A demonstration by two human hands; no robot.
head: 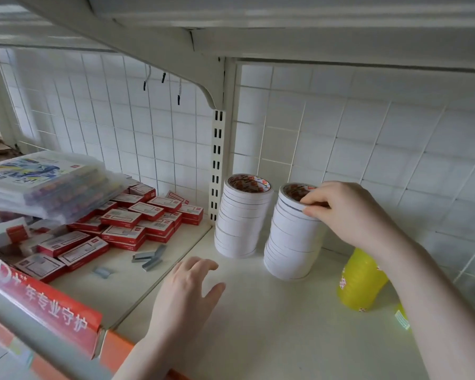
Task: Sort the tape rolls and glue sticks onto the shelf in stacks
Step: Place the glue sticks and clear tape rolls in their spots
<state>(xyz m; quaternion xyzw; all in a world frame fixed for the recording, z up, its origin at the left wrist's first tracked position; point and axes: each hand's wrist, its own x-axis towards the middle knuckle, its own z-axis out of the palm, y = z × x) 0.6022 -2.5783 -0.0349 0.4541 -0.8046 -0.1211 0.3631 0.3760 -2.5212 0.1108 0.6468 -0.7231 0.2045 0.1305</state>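
1. Two stacks of white tape rolls stand upright on the cream shelf [258,325], near the back grid wall: the left stack [240,218] sits just beside the slotted upright post [217,165], and the right stack [292,234] stands a little nearer the camera, close to its neighbour but apart from it.
2. The right hand [340,212] is on top of the right stack, fingers curled over the rim of the top roll [296,194] and pinching it, thumb against the outer side.
3. The left hand [187,292] hovers low over the shelf in front of the stacks, fingers spread and relaxed, holding nothing.
4. Under the right forearm lies a yellow tube-like pack [359,281], tilted on the shelf; its label is too blurred to read.
5. Over on the left bay: a heap of red-and-white small boxes [126,218], clear plastic cases of coloured pens [44,185] piled on top, and loose strips of staples [148,257] lying on the shelf.
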